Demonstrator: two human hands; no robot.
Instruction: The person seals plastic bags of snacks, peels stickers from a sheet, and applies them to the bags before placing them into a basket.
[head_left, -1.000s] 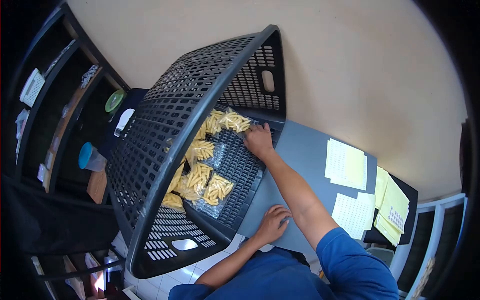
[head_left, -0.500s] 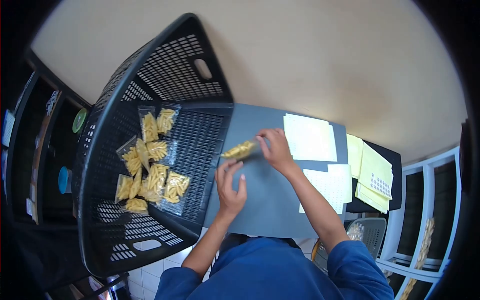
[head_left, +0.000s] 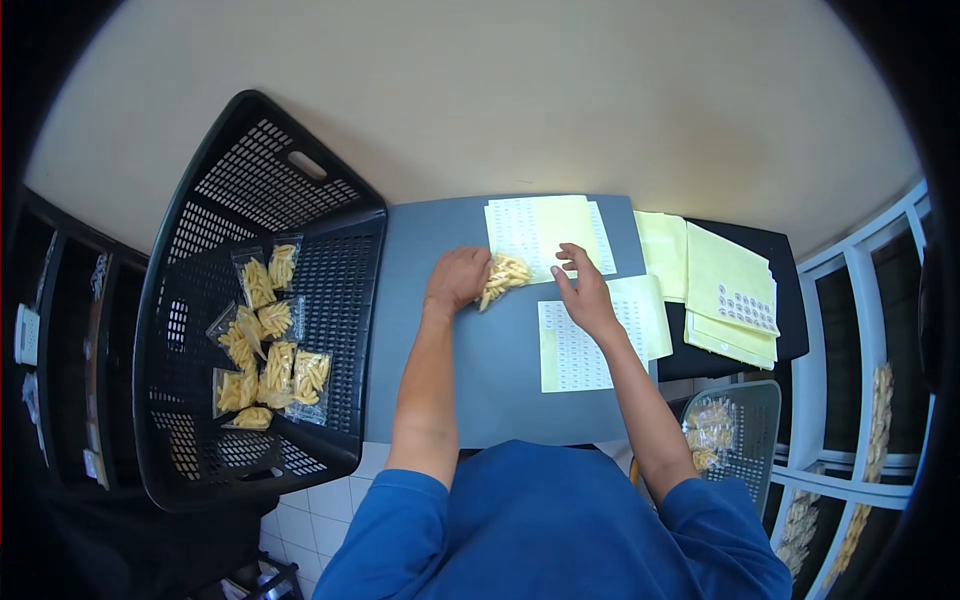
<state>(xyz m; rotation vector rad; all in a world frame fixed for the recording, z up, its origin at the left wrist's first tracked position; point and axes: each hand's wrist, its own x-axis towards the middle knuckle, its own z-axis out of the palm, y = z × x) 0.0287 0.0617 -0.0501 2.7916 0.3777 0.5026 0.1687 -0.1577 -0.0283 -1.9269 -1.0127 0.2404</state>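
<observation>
A clear bag of pale yellow sticks [head_left: 506,276] is at the middle of the grey table [head_left: 490,400], near the lower left edge of a label sheet [head_left: 560,225]. My left hand [head_left: 459,279] is closed on the bag's left side. To the right of the bag, my right hand [head_left: 585,290] has its fingers apart and holds nothing; it is over the upper part of a second label sheet [head_left: 575,350]. Several similar bags [head_left: 281,370] lie in the large black crate [head_left: 375,300] at the left.
Yellow backing sheets [head_left: 730,280], some with round printed marks, lie on a black surface at the right. Below them is a grey basket [head_left: 757,425] with more bags. Dark shelves stand at the far left, and a white-framed rack [head_left: 845,350] at the far right.
The view has turned to the right. The bag has passed from my right hand to my left and is now down by the label sheets. My right hand has opened and moved off it.
</observation>
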